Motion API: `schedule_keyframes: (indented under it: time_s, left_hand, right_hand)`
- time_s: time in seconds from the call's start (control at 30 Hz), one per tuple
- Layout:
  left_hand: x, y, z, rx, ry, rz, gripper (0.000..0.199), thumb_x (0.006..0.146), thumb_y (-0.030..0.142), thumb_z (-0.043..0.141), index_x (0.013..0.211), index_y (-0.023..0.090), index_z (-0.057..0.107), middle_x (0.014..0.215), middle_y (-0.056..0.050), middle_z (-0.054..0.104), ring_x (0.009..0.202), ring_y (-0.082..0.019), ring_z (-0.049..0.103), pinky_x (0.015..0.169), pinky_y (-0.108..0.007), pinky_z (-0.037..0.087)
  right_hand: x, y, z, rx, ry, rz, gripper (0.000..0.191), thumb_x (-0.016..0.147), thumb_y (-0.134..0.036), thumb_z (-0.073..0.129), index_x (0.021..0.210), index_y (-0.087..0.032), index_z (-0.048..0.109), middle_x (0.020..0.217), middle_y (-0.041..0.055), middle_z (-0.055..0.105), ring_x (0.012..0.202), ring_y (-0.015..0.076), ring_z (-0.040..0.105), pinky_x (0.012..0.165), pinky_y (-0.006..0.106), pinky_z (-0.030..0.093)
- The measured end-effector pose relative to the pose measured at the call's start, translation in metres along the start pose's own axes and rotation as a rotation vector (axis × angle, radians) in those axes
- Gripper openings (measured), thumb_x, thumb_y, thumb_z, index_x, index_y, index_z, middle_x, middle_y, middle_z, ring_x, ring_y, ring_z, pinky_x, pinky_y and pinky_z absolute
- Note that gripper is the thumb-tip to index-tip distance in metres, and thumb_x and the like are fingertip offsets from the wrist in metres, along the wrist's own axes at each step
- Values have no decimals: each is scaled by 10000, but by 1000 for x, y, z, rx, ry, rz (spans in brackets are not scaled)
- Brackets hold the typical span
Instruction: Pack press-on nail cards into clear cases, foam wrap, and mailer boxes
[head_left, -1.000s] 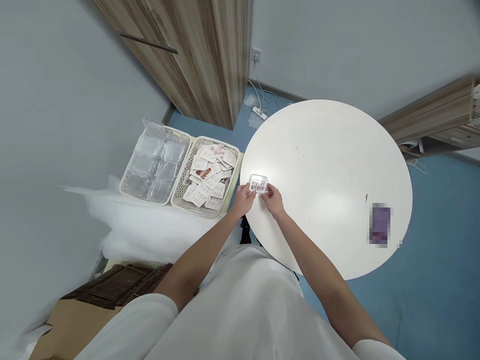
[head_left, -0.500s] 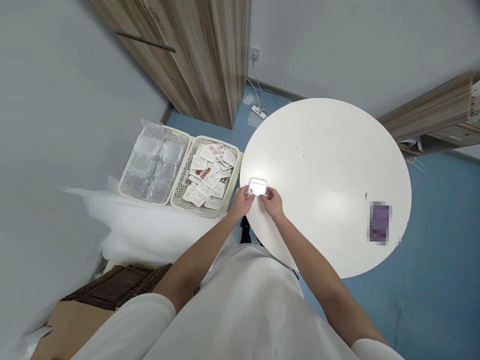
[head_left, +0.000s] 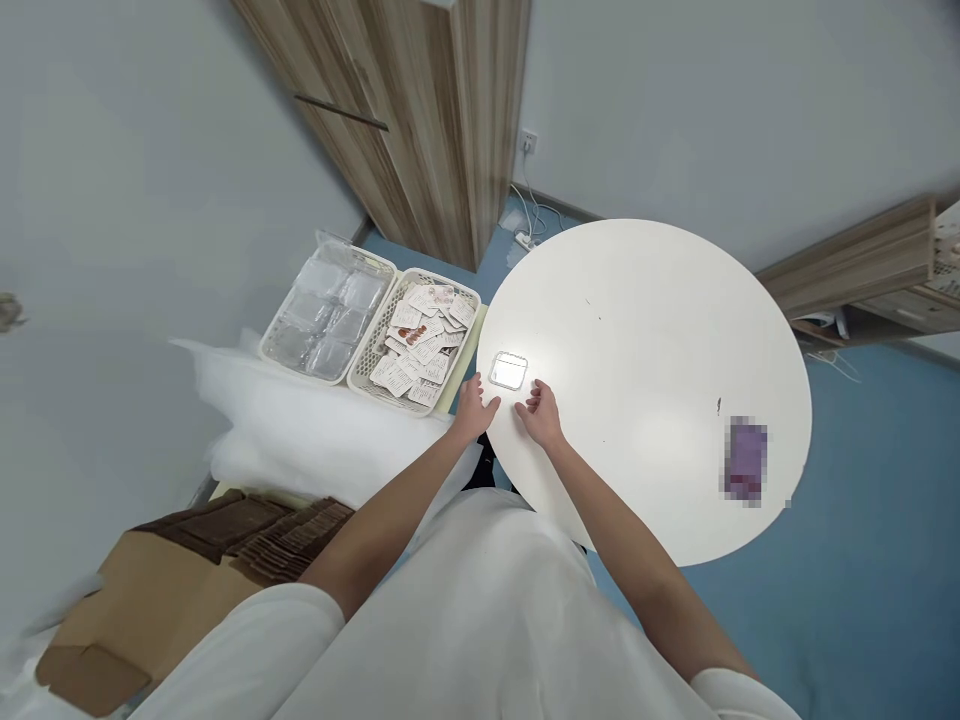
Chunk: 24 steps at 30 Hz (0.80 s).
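Note:
A small clear, flat case, glinting with reflected light, lies on the near left part of the round white table. My left hand is just left of and below it, fingers apart and holding nothing. On the other side my right hand hovers close to the case's lower right corner, its fingers bent but parted, with nothing in them. What is inside the case is too bright to make out.
Left of the table stands a white basket of printed cards, beside a basket of clear plastic packs. White wrapping sheet and an open cardboard box lie nearer. A blurred purple object rests on the table's right.
Both hands have let go of the clear case and drawn slightly back from it. The case now lies on the table by itself. The camera's view has shifted a little.

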<state>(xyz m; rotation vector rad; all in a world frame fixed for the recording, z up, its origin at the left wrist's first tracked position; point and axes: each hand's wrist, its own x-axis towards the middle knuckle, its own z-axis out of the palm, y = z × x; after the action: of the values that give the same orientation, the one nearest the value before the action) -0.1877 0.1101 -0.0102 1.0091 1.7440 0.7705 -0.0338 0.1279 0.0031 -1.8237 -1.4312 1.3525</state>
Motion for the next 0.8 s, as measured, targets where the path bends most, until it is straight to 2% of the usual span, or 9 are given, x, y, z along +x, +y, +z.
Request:
schedule_keyframes:
  time_s: [0.13, 0.27, 0.37, 0.47, 0.57, 0.63, 0.7, 0.8]
  left_hand:
    - [-25, -10, 4, 65, 17, 6, 620, 721, 318, 591, 1272, 179, 342, 1280, -140, 350, 1119, -245, 438, 932, -363, 369]
    - [-55, -21, 15, 107, 27, -44, 609, 717, 347, 585, 1255, 156, 372, 1308, -143, 343, 1163, -256, 405, 956, -358, 345]
    - [-83, -28, 22, 108, -12, -87, 555, 725, 359, 568, 1219, 153, 421, 1287, -136, 398, 1134, -247, 442, 930, -347, 369]
    - [-116, -35, 22, 94, -99, -116, 504, 725, 381, 561, 1172, 166, 476, 1215, -120, 501, 1096, -244, 485, 902, -341, 392]
    - [-145, -44, 11, 117, -143, -118, 512, 701, 420, 571, 1148, 178, 508, 1195, -112, 532, 1082, -258, 502, 878, -342, 407]
    - [-159, -53, -1, 166, -76, -117, 518, 683, 433, 577, 1133, 182, 524, 1193, -111, 535, 1086, -273, 500, 883, -352, 401]
    - [-167, -62, -15, 208, 22, -139, 516, 681, 438, 570, 1122, 174, 532, 1194, -121, 531, 1092, -284, 496, 892, -360, 391]
    - [-174, -73, -38, 227, 133, -206, 518, 700, 451, 540, 1132, 166, 520, 1235, -132, 491, 1124, -285, 471, 913, -353, 372]
  right_hand:
    - [-18, 16, -16, -24, -84, -18, 655, 666, -332, 567, 1258, -197, 321, 1170, 101, 438, 986, 192, 506, 856, 351, 436]
    - [-42, 35, -36, -54, -171, -47, 630, 681, -334, 551, 1256, -186, 341, 1240, 121, 422, 1108, 226, 467, 911, 368, 399]
    - [-59, 52, -48, -94, -229, -62, 593, 703, -322, 518, 1251, -172, 349, 1250, 124, 421, 1113, 221, 471, 923, 361, 392]
    - [-72, 62, -54, -170, -249, -126, 545, 725, -299, 485, 1241, -172, 363, 1256, 121, 414, 1137, 223, 449, 941, 363, 378]
    - [-79, 60, -49, -283, -235, -261, 517, 729, -273, 477, 1228, -175, 384, 1268, 117, 400, 1194, 235, 380, 974, 384, 345]
    - [-83, 51, -40, -346, -254, -372, 510, 731, -254, 473, 1229, -180, 388, 1275, 108, 398, 1211, 234, 356, 985, 390, 332]
    - [-85, 39, -27, -397, -328, -466, 494, 745, -250, 460, 1230, -181, 393, 1261, 101, 422, 1197, 227, 376, 982, 384, 338]
    - [-83, 18, -2, -493, -507, -556, 450, 778, -282, 434, 1215, -174, 425, 1216, 100, 479, 1151, 222, 432, 957, 364, 363]
